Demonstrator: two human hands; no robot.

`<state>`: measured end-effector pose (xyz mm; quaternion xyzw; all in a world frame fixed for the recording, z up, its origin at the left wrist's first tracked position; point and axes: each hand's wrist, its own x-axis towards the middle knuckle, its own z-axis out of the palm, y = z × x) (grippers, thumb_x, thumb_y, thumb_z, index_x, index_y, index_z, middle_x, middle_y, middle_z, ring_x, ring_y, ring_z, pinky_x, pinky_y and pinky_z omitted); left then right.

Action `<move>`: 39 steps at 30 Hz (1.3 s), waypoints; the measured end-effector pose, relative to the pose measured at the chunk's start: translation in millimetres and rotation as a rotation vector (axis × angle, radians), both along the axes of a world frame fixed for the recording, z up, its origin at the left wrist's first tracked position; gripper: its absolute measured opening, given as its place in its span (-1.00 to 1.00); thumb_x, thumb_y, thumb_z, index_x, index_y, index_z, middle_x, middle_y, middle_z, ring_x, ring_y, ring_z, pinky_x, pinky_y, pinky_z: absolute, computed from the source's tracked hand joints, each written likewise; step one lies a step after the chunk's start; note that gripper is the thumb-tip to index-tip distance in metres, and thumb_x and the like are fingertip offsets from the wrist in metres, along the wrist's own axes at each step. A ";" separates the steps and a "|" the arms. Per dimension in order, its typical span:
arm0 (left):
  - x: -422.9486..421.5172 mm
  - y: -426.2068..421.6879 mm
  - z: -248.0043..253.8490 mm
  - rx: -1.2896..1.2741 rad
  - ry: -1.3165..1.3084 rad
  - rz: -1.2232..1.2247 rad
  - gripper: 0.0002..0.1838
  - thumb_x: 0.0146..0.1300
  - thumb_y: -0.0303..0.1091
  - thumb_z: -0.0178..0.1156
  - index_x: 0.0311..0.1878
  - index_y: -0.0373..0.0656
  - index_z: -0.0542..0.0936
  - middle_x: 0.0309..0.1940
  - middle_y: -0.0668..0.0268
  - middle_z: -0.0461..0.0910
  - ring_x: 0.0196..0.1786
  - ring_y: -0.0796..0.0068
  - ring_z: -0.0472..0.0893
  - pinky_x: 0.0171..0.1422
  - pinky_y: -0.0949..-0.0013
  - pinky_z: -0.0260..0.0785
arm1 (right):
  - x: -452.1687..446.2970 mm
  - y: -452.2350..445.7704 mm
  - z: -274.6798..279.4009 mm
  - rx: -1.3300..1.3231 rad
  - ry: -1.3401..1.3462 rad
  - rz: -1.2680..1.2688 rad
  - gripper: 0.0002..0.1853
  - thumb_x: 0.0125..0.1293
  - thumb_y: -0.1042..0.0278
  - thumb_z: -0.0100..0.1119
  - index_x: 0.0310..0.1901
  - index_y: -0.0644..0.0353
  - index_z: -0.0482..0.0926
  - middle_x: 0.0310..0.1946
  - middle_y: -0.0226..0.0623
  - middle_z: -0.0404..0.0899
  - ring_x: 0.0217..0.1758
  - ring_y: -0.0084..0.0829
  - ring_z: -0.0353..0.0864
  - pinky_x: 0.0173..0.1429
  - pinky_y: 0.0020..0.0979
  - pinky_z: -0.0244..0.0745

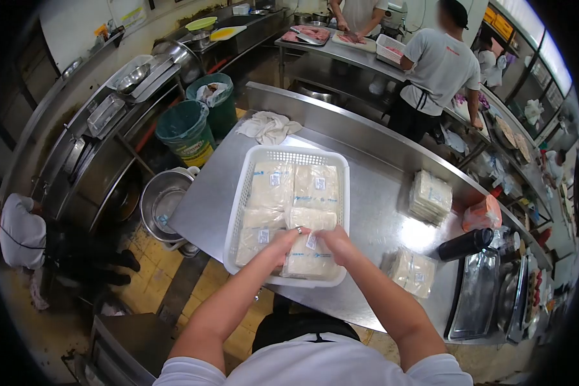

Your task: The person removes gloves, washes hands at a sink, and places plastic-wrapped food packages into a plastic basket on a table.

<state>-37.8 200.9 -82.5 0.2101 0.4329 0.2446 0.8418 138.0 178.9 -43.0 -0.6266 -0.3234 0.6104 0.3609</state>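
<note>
A white plastic basket (237,212) with perforated walls stands on the steel table in front of me. Inside lie several pale, square, plastic-wrapped packs (273,186) with white labels and blue print; I cannot make out what food they hold. My left hand (288,242) grips the left side of the front right pack (310,264). On that pack's other side is my right hand (334,242), fingers closed around its edge. Both hands are within the basket, and their fingertips are partly hidden.
Similar packs (430,196) are stacked on the table (373,174) to the right, with a smaller stack (412,273) nearer me. A black bottle (466,244) and trays stand beyond. A crumpled cloth (268,127) lies behind the basket. Co-workers (439,64) stand across the room.
</note>
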 end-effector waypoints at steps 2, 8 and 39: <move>1.0 -0.1 -12.7 0.014 -0.030 0.009 -0.50 0.34 -0.10 0.27 0.22 -0.22 0.58 0.02 0.09 0.70 0.02 0.15 0.74 0.19 0.06 0.63 | -2.4 5.3 3.7 -0.110 -0.026 -0.037 -0.46 0.32 0.41 0.34 0.25 0.54 0.46 0.10 0.07 0.63 0.11 -0.16 0.69 0.13 -0.15 0.65; 9.3 6.1 -37.9 0.026 0.017 0.020 -0.52 0.35 -0.14 0.31 0.18 -0.30 0.62 -0.01 0.09 0.69 -0.01 0.17 0.73 0.08 0.10 0.65 | -8.3 -4.6 0.8 0.060 -0.052 -0.073 -0.48 0.28 0.44 0.34 0.24 0.48 0.50 0.07 0.02 0.66 0.16 -0.16 0.67 0.16 -0.11 0.60; -50.0 -20.1 32.8 1.503 1.315 -0.522 -0.22 0.44 0.02 0.12 0.63 -0.08 0.19 0.67 -0.02 0.00 0.71 -0.11 -0.06 0.67 -0.39 -0.32 | -17.0 -34.5 -12.7 0.685 -1.302 0.749 0.14 0.32 -0.57 0.01 0.61 0.28 0.07 0.62 0.31 -0.10 0.69 0.35 -0.17 0.64 0.36 -0.23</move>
